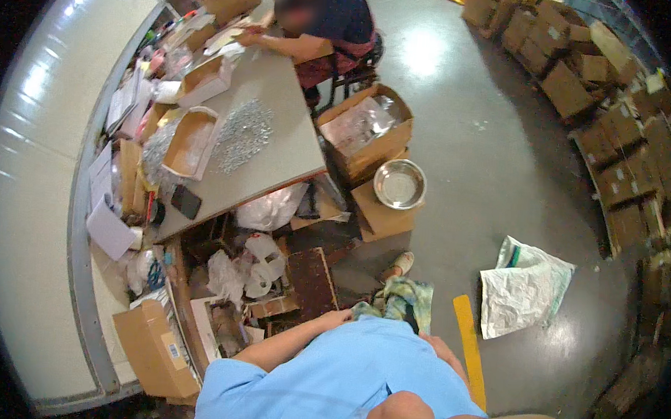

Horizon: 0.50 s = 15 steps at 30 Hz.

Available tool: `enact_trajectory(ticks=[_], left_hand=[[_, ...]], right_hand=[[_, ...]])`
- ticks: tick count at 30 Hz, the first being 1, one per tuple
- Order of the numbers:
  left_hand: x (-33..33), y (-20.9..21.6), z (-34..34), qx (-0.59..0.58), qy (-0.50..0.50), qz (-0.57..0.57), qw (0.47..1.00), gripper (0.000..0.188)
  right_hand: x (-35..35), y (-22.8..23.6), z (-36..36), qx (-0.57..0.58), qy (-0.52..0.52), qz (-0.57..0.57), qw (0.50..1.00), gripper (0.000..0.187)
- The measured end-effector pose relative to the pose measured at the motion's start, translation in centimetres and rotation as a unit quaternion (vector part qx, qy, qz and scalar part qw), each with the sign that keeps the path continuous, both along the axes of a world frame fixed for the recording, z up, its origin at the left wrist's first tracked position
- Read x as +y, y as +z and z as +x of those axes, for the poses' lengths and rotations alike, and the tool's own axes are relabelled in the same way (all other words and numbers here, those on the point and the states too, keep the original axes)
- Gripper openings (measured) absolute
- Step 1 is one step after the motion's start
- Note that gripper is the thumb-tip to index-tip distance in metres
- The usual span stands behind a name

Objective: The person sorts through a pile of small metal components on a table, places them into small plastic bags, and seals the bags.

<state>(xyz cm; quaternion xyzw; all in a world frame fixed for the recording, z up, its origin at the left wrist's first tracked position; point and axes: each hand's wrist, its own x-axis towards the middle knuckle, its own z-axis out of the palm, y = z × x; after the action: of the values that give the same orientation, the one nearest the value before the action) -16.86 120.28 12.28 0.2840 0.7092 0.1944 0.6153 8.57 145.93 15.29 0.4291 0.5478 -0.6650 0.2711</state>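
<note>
At the left side of my waist, my left hand (336,318) rests against the green and yellow patterned garment (403,302). Its fingers are too small and partly hidden to make out. My right hand (436,345) is at the other side, close to my blue shirt (342,365), with its fingers mostly hidden. Neither hand shows a held object. Ahead on the left stands a table (283,119) bearing a spread pile of small silvery pieces (243,135), an open cardboard tray (191,143) and a dark phone (186,201).
Another person (337,27) sits at the table's far end. A steel bowl (400,184) stands on cardboard, behind it an open carton (366,128) with clear plastic. On the floor lies a white sack (525,288). Stacked cartons (619,156) line the right; plastic bags (260,262) sit under the table.
</note>
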Motion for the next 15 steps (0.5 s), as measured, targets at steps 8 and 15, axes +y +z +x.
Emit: enact_trajectory(ticks=[8,15], left_hand=[[1.0,-0.2,-11.3,0.250,-0.031,0.124,0.960,0.023],[1.6,6.7,-28.3,0.685,0.215,0.020,0.696,0.045]], right_hand=[[7.4,-2.8,-16.6,0.011,0.155,-0.086,0.984,0.065],[8.3,-1.4,-20.6,0.079,0.184,-0.123,0.972,0.060]])
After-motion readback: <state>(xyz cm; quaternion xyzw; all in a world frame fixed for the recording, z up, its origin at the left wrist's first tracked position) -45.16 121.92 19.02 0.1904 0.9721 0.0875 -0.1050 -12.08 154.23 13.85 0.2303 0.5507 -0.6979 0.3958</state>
